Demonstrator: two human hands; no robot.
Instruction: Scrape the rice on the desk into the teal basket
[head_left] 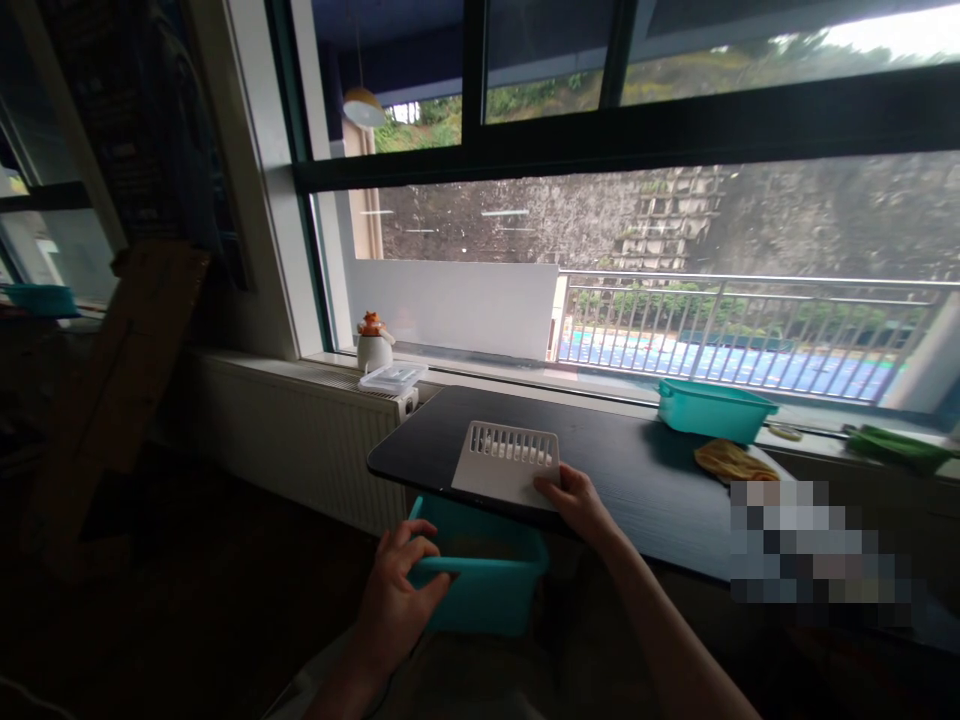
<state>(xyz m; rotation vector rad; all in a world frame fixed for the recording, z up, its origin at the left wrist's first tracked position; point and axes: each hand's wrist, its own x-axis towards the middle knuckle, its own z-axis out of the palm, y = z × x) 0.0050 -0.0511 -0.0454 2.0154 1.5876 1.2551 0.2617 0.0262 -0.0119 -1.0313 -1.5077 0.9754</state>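
Note:
My left hand (399,585) grips the near rim of a teal plastic bin (480,575), with the fingers curled over the edge. I hold the bin just below the front edge of a dark tabletop (622,460). My right hand (574,498) is closed on the near corner of a white slotted scoop (508,462). The scoop lies flat on the tabletop at its front edge, right above the bin.
A second teal bin (712,408) stands on the table by the window, with a yellow cloth (731,460) beside it. A white radiator (300,430) runs under the sill, with a clear lidded box (392,377) and a small white pot (373,345) on top. Dark floor lies to the left.

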